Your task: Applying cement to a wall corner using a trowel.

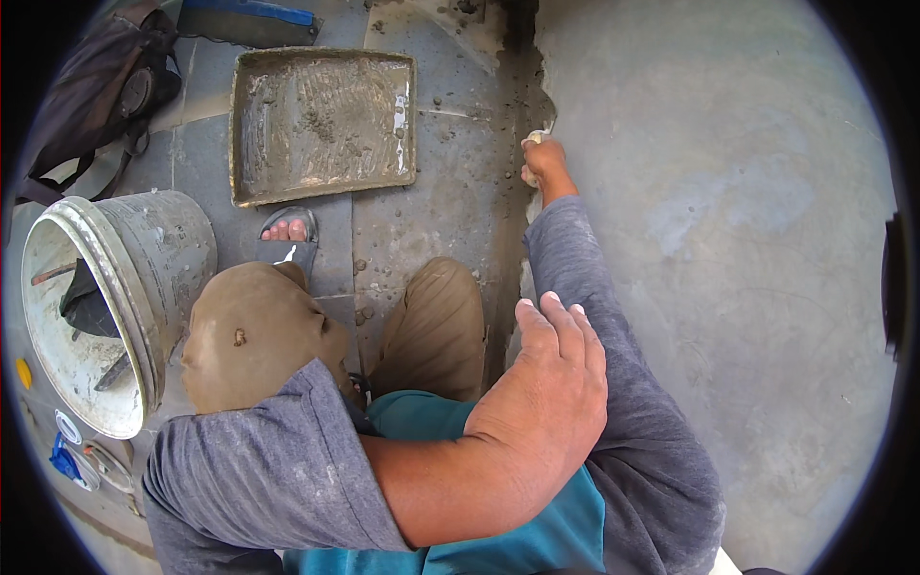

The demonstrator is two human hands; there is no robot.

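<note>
At the ragged lower edge of the grey plastered surface [728, 316], my right hand [547, 159] is closed round a small pale cream piece [530, 176]. Whether that is a sponge or a cloth I cannot tell, as the fingers cover most of it. The right arm reaches far forward along this edge. My left hand [561, 374] crosses in front of my body, fingers stretched out, with its back toward me. No object shows in it. It overlaps the right sleeve in the picture; contact cannot be made out.
A shallow mortar-smeared tray [326, 187] lies on grey floor tiles ahead. Beyond it is a trowel with a blue handle [254, 10]. A tipped white bucket [168, 240] with tools inside lies left, near a dark bag [105, 81]. Mortar crumbs dot the strip along the plaster.
</note>
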